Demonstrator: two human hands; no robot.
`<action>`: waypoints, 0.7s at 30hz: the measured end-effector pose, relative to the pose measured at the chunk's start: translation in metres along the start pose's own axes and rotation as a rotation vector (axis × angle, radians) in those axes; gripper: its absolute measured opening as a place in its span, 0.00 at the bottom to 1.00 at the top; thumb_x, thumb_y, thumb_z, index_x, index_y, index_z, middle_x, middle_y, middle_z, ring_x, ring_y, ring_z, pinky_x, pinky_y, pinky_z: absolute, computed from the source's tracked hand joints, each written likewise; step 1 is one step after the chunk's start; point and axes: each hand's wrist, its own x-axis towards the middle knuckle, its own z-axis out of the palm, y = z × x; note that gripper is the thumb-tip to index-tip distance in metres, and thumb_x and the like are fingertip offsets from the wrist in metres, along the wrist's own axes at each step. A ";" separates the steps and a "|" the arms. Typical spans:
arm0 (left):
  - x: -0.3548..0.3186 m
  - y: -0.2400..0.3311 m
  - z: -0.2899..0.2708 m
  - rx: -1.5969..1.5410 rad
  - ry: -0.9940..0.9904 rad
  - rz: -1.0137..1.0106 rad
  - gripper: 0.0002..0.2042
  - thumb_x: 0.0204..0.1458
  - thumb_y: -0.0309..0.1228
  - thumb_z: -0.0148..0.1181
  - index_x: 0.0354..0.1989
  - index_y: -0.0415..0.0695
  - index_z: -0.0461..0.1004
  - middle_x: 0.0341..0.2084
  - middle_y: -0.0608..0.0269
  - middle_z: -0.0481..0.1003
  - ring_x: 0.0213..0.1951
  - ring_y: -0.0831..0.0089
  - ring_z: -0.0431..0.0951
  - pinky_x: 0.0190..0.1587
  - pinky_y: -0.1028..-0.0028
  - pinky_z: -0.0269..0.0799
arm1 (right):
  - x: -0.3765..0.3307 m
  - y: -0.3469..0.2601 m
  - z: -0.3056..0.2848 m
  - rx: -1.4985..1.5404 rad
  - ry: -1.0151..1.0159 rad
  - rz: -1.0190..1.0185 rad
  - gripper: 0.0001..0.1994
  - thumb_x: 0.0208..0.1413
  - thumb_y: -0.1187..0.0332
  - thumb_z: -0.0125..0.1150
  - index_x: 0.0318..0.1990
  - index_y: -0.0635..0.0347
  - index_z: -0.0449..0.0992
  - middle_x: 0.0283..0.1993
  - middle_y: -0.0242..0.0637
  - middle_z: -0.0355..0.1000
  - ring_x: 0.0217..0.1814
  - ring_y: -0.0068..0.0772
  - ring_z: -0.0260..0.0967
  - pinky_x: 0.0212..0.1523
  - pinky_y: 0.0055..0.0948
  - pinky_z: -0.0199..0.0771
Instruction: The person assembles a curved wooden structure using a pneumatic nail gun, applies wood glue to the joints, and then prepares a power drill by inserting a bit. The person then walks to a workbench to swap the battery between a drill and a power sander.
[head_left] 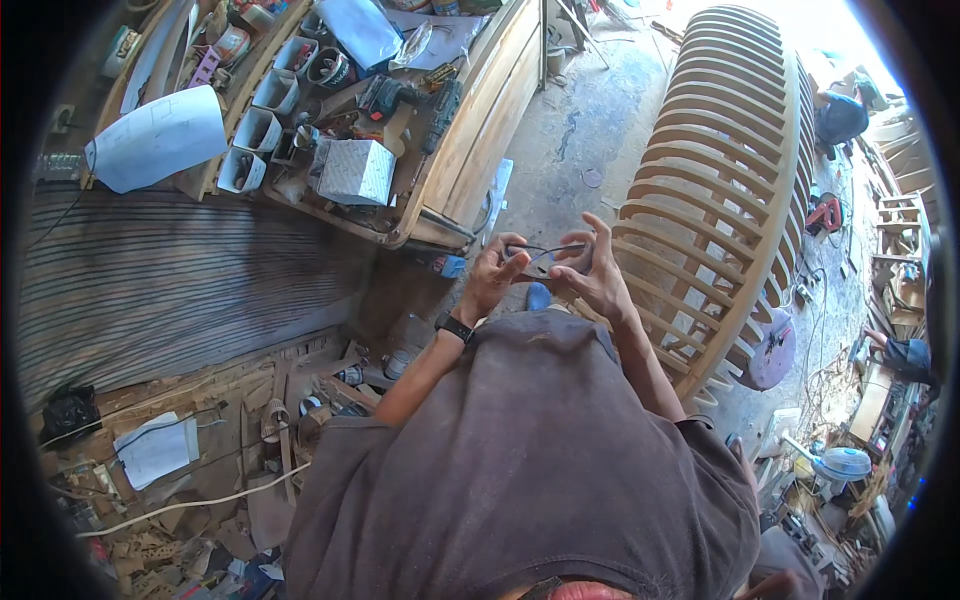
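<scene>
In front of my body I hold a pair of glasses (545, 252) with a thin dark frame and clear lenses. My left hand (488, 275), a black watch (455, 326) on its wrist, is closed on one end of them. My right hand (602, 272) pinches the other end, its index finger sticking up. The fingers partly cover both ends. Just to the right of my hands stands a large curved wooden frame (735, 235) of evenly spaced slats.
At the upper left is a wooden workbench (465, 150) with a cordless drill (385, 97), a white patterned box (357, 171) and several white cups (258, 130). Wood scraps (150, 550) lie lower left. Two other people show at the right, one by a dark blue cap (840, 120), one by a sleeve (908, 358).
</scene>
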 end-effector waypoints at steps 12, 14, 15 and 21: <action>0.026 -0.007 -0.009 0.075 -0.177 -0.223 0.45 0.50 0.71 0.46 0.62 0.41 0.60 0.50 0.59 0.71 0.51 0.70 0.72 0.53 0.66 0.72 | 0.005 0.043 -0.028 0.305 0.002 0.124 0.23 0.49 0.71 0.71 0.52 0.62 0.70 0.48 0.37 0.75 0.48 0.25 0.72 0.51 0.27 0.73; 0.053 -0.031 -0.041 0.223 -0.144 -0.188 0.48 0.50 0.74 0.39 0.66 0.40 0.58 0.53 0.57 0.71 0.52 0.70 0.73 0.55 0.65 0.69 | 0.002 0.045 -0.033 0.179 0.086 0.095 0.20 0.49 0.71 0.71 0.49 0.61 0.71 0.44 0.34 0.76 0.44 0.21 0.72 0.47 0.23 0.72; 0.065 -0.029 -0.047 0.365 -0.075 -0.187 0.46 0.52 0.70 0.46 0.64 0.39 0.60 0.54 0.54 0.71 0.55 0.66 0.71 0.56 0.66 0.68 | -0.002 0.049 -0.039 0.181 0.108 0.097 0.20 0.49 0.71 0.71 0.49 0.61 0.71 0.44 0.34 0.76 0.44 0.21 0.72 0.47 0.23 0.72; 0.141 -0.054 -0.161 1.314 0.428 -0.036 0.46 0.49 0.56 0.62 0.68 0.33 0.53 0.65 0.38 0.57 0.67 0.45 0.55 0.68 0.58 0.53 | -0.027 0.058 -0.067 0.062 0.313 0.117 0.19 0.50 0.70 0.71 0.48 0.61 0.72 0.40 0.31 0.77 0.41 0.18 0.70 0.44 0.20 0.70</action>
